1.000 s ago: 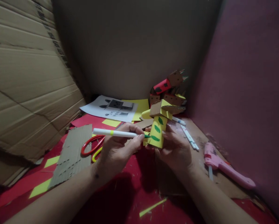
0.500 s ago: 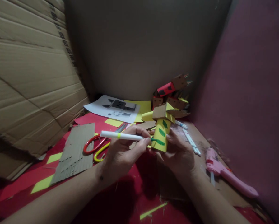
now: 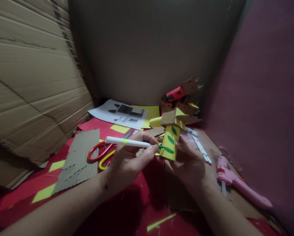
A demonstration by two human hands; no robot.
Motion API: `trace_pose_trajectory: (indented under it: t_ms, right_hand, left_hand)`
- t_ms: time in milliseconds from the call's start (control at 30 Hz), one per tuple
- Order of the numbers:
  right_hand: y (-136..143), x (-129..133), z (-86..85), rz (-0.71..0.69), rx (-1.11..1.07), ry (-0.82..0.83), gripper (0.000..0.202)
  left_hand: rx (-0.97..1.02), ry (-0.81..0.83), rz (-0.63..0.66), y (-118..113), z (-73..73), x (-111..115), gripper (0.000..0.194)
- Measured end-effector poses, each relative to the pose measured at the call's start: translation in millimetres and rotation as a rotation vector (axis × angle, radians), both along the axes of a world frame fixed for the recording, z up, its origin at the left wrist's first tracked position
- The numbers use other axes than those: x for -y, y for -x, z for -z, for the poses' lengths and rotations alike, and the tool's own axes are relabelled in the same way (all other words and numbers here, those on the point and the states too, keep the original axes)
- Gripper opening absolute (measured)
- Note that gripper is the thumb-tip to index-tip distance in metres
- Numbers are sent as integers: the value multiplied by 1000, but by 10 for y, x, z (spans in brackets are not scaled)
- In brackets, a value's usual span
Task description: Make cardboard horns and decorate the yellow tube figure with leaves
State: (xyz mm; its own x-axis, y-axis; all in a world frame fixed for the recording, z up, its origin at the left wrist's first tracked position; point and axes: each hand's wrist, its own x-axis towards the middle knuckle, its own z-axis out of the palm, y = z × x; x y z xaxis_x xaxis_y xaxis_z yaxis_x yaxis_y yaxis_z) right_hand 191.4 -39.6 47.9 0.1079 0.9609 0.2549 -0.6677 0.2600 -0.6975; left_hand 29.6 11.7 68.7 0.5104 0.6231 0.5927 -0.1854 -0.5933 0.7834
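Note:
My left hand (image 3: 132,157) is closed round a white marker (image 3: 127,142) with a yellow-green band. Its green tip rests on the lowest of several green leaf shapes drawn on a yellow paper tube. My right hand (image 3: 189,160) grips that tube, part of a cardboard and yellow paper figure (image 3: 170,141), from behind and the right side. A small cardboard box with a pointed flap tops the tube, and another yellow tube juts out to the left. Some of my right fingers are hidden behind the figure.
Scissors (image 3: 97,152) with red and yellow handles lie left of my hands, by a corrugated cardboard piece (image 3: 76,160). Farther back are a printed sheet (image 3: 122,114) and red-and-brown figures (image 3: 178,95). To the right lie white markers (image 3: 202,149) and a pink glue gun (image 3: 242,186).
Almost nothing differs. The marker tip stays at the lowest leaf, and both hands keep their grips; the view has shifted very slightly.

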Motion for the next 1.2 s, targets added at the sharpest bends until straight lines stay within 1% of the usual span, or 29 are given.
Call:
trace_pose_trajectory:
  t_ms: [200,567,733,967,1100,1200]
  right_hand:
    - [15,6,-13,26,0,10,29]
    - [0,14,-4,39,-6,11,30]
    - [7,25,-17,31,8,30,30]
    - [15,11,-29,60,14,40,27]
    - [20,9,-26,63,17,34,27]
    - [20,10,-25,66,18,28,25]
  left_hand:
    - [-27,10,-43,1,-25,27,7]
    - [-29,24,-65,15,-18,10,6]
    - [-52,13,-46,15,-29,27,7]
    - [-40,15,-37,-7,-13,22,7]
    - [-40,44,-65,0,-22,27,5]
    - [-35,59,-62,4,-31,34,5]
